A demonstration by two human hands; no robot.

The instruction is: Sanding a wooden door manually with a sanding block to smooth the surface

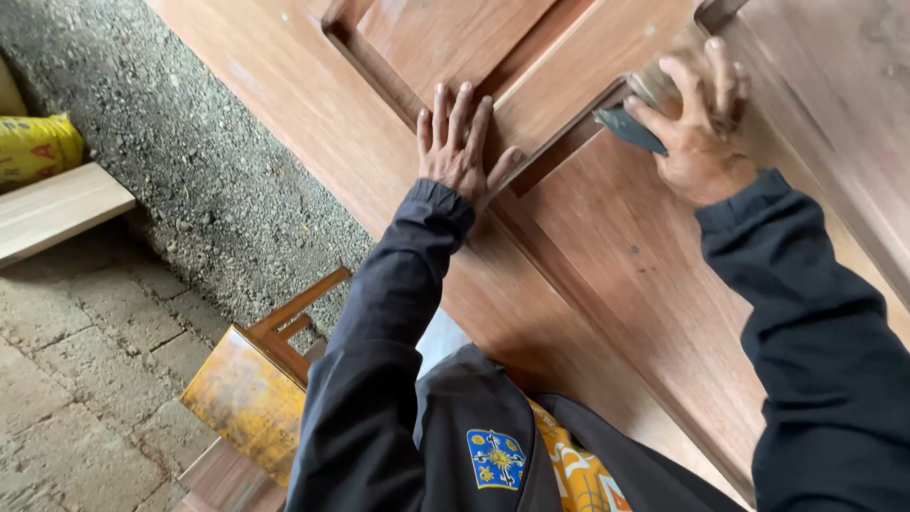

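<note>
Centre of the frame: the left hand point(459, 142) lies flat, fingers spread, on a panelled wooden door point(607, 256) beside its raised moulding point(559, 142), holding nothing. Upper right: the right hand point(697, 123), fingers curled, presses a folded sheet of sandpaper point(627, 128) against that moulding. Lower left: a wooden stool point(256, 389) on paving.

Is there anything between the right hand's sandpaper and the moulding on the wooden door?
Nothing visible. The right hand presses the folded sandpaper against the door at its raised moulding. The left hand lies flat on the panel beside it, clear of the sandpaper.
</note>
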